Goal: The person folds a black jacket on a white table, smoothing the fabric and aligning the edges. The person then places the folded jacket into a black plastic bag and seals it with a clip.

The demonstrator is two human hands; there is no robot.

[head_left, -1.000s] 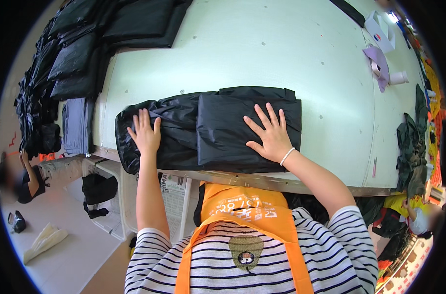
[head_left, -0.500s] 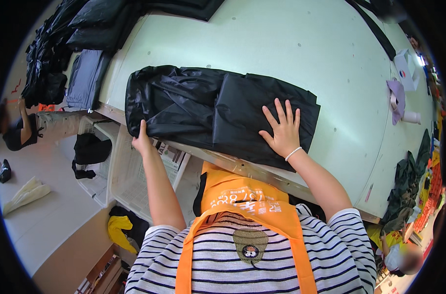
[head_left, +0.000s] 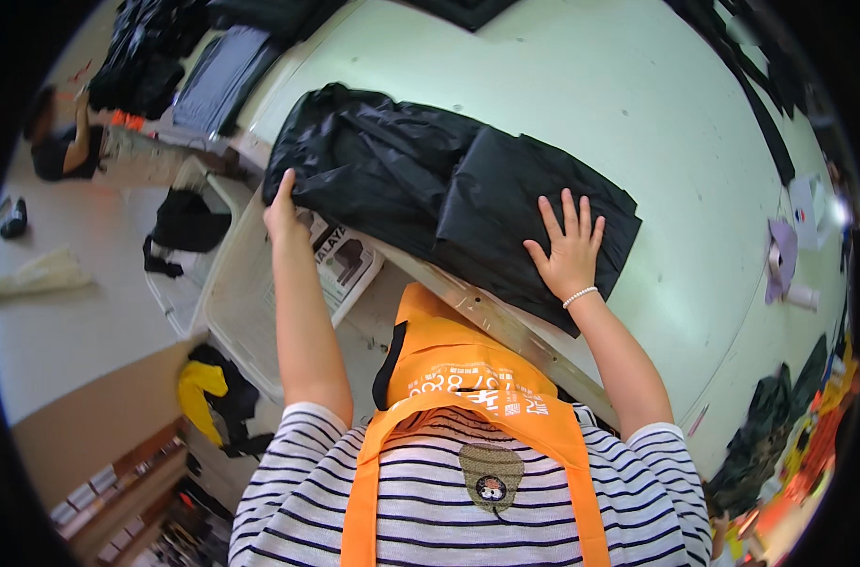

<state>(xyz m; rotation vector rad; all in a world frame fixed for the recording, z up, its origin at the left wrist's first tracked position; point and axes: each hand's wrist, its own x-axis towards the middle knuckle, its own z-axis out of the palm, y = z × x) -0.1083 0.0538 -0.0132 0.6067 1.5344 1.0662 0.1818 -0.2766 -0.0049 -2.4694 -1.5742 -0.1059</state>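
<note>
A black garment (head_left: 383,161) of thin, shiny fabric lies lengthwise near the table's front edge. Its right part is folded over into a flat, smooth panel, while the left part is creased and bunched. My left hand (head_left: 283,210) grips the near left corner of the garment, thumb on top and the other fingers hidden under the cloth. On the folded panel, my right hand (head_left: 570,248) rests palm down with its fingers spread, holding nothing. A bead bracelet circles the right wrist.
Below the table edge, white plastic crates (head_left: 246,302) stand at the left, one with black cloth (head_left: 192,219) over it. Folded grey garments (head_left: 227,76) and black ones are stacked at the far left. A purple cloth (head_left: 781,257) lies at the right. Another person (head_left: 66,146) is at the far left.
The view has turned, so the table and garment slant more. My left hand has moved farther away with the garment's left end, which is more bunched. My right hand stays flat on the fold.
</note>
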